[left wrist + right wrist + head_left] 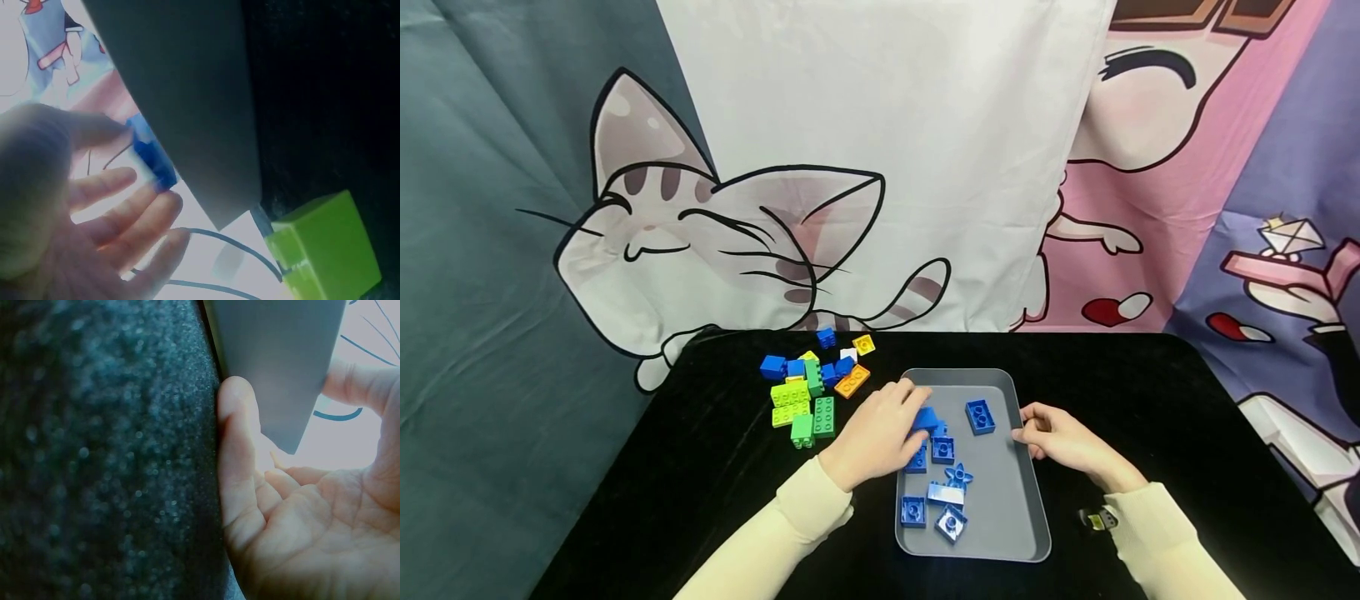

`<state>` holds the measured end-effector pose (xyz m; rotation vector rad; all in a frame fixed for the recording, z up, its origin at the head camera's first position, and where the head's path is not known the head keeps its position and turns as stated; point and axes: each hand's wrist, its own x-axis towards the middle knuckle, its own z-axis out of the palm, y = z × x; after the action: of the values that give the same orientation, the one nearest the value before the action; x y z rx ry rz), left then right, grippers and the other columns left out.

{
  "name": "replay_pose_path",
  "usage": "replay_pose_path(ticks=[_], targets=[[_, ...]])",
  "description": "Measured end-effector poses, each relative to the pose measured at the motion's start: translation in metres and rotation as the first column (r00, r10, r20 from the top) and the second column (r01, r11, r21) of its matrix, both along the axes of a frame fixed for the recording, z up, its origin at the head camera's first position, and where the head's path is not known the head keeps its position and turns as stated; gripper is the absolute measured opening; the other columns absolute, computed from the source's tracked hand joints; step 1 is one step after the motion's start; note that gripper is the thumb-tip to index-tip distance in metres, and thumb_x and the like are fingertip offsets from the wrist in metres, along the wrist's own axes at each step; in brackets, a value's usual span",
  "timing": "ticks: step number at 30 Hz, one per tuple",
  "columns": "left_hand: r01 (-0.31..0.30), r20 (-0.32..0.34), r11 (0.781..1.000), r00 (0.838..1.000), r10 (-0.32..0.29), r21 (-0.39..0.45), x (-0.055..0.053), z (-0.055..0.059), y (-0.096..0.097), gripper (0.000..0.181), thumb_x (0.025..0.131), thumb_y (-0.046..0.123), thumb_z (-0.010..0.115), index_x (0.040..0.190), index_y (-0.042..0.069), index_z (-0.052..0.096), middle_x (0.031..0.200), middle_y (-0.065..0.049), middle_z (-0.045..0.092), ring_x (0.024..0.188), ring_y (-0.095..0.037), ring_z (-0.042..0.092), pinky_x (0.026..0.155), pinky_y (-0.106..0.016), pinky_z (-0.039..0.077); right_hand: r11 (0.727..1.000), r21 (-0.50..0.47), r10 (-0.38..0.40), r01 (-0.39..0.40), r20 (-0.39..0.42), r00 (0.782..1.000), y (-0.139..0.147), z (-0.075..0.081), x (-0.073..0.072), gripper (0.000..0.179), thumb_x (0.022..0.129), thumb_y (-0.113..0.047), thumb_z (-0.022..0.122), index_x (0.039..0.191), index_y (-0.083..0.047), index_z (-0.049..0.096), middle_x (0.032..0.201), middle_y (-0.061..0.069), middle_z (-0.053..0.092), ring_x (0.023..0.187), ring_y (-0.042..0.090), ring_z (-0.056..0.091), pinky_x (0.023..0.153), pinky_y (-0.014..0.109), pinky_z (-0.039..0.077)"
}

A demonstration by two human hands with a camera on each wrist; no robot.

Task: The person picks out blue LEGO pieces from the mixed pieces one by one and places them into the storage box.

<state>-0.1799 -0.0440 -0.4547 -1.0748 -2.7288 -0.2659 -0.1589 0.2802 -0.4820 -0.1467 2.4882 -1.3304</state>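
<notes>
A grey tray [1000, 500] lies on the black tabletop with several blue building blocks in it, among them a block [980, 417] at the upper right and a flower-shaped piece [958, 476]. My left hand [880, 429] reaches over the tray's left rim. Its thumb and fingertips are at the two ends of a blue building block [150, 153], which they pinch; the fingers partly cover it in the head view. At the right rim, my right hand [1063, 442] grips the tray between thumb and fingers. The right wrist view shows the tray wall [275, 369] between them.
Left of the tray, a loose pile holds green blocks [823, 417], an orange block [853, 382], a yellow block [864, 344] and several blue blocks [773, 367]. A printed cloth [925, 100] hangs behind the table. A small dark object [1097, 520] shows at the right cuff.
</notes>
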Motion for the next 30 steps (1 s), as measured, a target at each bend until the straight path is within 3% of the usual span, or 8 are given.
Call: replay_pose_path(ticks=[3,6,17,30], targets=[[-0.013,0.056,1.0,0.998,0.015,-0.026,0.003,-0.001,-0.001,0.083,0.095,0.063,0.06,0.16,0.015,0.038,0.159,-0.01,0.046,0.142,-0.028,0.051,0.116,-0.047,0.045,1.0,0.004,0.0,0.0,0.001,1.0,0.0,0.0,0.0,0.036,0.1,-0.026,0.067,0.122,0.001,0.058,0.077,0.005,0.06,0.074,0.019,0.061,0.082,0.036,0.049],[-0.022,0.076,0.999,0.997,0.024,-0.028,0.004,-0.001,-0.002,0.093,0.092,0.073,0.054,0.163,0.017,0.032,0.168,-0.011,0.034,0.153,-0.031,0.038,0.122,-0.053,0.037,1.0,0.008,-0.003,0.002,0.002,1.0,0.0,-0.001,0.0,0.036,0.1,-0.027,0.067,0.121,0.0,0.058,0.077,0.005,0.06,0.075,0.019,0.061,0.082,0.036,0.049],[-0.054,0.063,0.998,0.996,0.056,-0.029,0.0,0.001,-0.011,0.097,0.089,0.08,0.051,0.162,0.018,0.034,0.168,-0.011,0.034,0.152,-0.033,0.04,0.121,-0.056,0.038,1.0,0.007,-0.006,0.006,0.003,1.0,0.001,-0.002,-0.001,0.037,0.1,-0.028,0.067,0.123,0.0,0.058,0.078,0.005,0.061,0.075,0.019,0.062,0.08,0.035,0.05],[-0.112,0.11,0.992,0.987,0.118,-0.056,-0.014,0.001,-0.025,0.098,0.09,0.08,0.051,0.163,0.019,0.032,0.168,-0.011,0.034,0.152,-0.033,0.039,0.122,-0.054,0.036,1.0,0.006,0.001,-0.001,-0.001,1.0,0.002,-0.004,-0.002,0.037,0.1,-0.027,0.067,0.123,0.001,0.058,0.078,0.005,0.061,0.076,0.019,0.062,0.079,0.033,0.051]])
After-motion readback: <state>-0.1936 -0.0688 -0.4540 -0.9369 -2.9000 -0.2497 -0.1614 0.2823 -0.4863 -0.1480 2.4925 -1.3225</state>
